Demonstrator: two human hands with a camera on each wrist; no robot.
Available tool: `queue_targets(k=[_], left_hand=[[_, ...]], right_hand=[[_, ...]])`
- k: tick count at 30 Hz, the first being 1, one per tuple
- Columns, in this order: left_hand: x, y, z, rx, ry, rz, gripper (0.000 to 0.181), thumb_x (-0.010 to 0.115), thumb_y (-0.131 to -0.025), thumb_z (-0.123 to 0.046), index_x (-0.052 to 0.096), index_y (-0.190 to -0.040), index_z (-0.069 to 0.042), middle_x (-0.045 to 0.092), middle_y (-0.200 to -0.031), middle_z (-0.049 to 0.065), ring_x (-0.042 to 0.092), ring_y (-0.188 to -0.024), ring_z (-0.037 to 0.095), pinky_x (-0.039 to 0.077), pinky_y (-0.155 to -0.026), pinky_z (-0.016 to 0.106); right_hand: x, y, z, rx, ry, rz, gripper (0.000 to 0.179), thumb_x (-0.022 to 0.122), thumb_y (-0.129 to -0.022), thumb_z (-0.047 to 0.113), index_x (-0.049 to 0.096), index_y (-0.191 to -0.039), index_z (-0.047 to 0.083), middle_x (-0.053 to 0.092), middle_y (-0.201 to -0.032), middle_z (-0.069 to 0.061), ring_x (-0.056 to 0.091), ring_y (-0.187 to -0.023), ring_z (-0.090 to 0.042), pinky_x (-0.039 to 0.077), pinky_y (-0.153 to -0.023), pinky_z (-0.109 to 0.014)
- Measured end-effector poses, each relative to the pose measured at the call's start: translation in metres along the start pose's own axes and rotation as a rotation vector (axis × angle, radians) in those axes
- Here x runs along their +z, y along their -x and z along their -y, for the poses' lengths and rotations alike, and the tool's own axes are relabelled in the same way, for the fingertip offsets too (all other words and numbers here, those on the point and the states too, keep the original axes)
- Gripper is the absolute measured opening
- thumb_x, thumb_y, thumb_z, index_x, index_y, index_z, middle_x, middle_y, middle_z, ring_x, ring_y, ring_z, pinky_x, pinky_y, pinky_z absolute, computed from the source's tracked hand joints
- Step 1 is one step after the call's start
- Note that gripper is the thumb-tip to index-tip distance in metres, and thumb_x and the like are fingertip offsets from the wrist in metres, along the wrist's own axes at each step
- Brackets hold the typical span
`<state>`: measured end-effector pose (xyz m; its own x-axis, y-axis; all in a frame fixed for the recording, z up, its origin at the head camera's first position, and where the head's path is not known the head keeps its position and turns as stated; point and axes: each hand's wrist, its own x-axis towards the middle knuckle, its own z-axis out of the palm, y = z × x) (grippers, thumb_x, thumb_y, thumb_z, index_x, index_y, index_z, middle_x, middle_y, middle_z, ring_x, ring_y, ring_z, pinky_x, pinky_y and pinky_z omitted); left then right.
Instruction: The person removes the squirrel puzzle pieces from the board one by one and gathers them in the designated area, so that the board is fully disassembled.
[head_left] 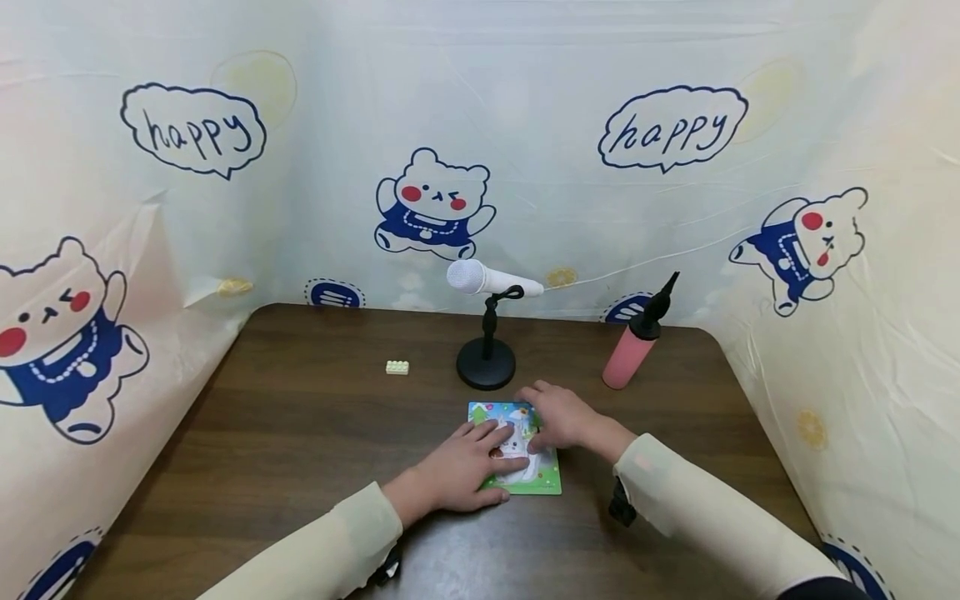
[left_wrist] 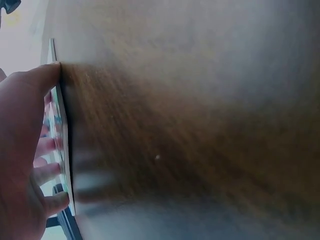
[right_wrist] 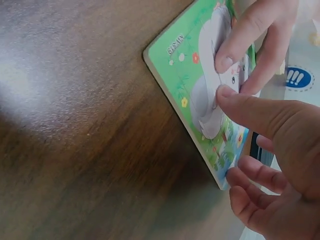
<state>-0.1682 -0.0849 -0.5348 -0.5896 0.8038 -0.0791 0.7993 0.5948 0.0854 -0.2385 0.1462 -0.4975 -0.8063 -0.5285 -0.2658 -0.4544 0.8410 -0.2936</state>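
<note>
A flat picture puzzle board [head_left: 542,482] with a green border and a raised white animal lies on the brown table. My left hand [head_left: 468,467] rests across its left side with fingers spread. In the left wrist view, the thumb of my left hand [left_wrist: 22,140] is at one edge of the board [left_wrist: 63,135]. My right hand [head_left: 568,417] is over the board's upper right corner. The right wrist view shows the thumb of my right hand [right_wrist: 295,135] pressing the white animal, beside a left fingertip, while its other fingers bend loosely around the board's corner.
Behind the board, a white microphone [head_left: 513,282] sits on a black stand [head_left: 486,365]. A pink bottle [head_left: 628,360] with a black nozzle stands at the back right. Farther left lies a small cream toy brick [head_left: 397,367]. Printed cloth [head_left: 540,208] hangs around the table.
</note>
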Motion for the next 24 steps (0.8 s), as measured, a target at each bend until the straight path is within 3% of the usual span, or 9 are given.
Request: queue_targets(k=[10, 17, 24], left_hand=[[-0.0047, -0.0033, -0.0035, 0.0, -0.024, 0.004, 0.058, 0.044, -0.102, -0.064, 0.037, -0.157, -0.046, 0.03, -0.168, 0.008, 0.032, -0.153, 0.034, 0.035, -0.116, 0.059], [-0.0023, -0.0017, -0.0025, -0.003, -0.015, -0.007, 0.058, 0.043, -0.103, -0.064, 0.038, -0.157, -0.046, 0.029, -0.169, 0.008, 0.032, -0.153, 0.035, 0.034, -0.116, 0.059], [0.0024, 0.0005, 0.0001, 0.009, 0.0, -0.025, 0.058, 0.044, -0.102, -0.065, 0.039, -0.157, -0.045, 0.029, -0.169, 0.009, 0.031, -0.153, 0.036, 0.034, -0.116, 0.06]], right_hand=[[-0.0013, 0.0026, -0.0017, -0.003, -0.105, 0.031, 0.078, 0.093, -0.075, 0.033, 0.056, -0.141, 0.015, 0.057, -0.13, -0.009, 0.059, -0.111, -0.022, 0.051, -0.099, -0.047], [0.0004, 0.0045, 0.0009, 0.017, 0.004, -0.044, 0.081, 0.093, -0.074, 0.04, 0.057, -0.142, 0.017, 0.06, -0.131, -0.007, 0.061, -0.107, -0.022, 0.053, -0.095, -0.048], [-0.0008, 0.0038, 0.0029, -0.006, 0.041, -0.048, 0.082, 0.094, -0.075, 0.036, 0.055, -0.144, 0.016, 0.06, -0.133, -0.009, 0.063, -0.108, -0.023, 0.054, -0.095, -0.047]])
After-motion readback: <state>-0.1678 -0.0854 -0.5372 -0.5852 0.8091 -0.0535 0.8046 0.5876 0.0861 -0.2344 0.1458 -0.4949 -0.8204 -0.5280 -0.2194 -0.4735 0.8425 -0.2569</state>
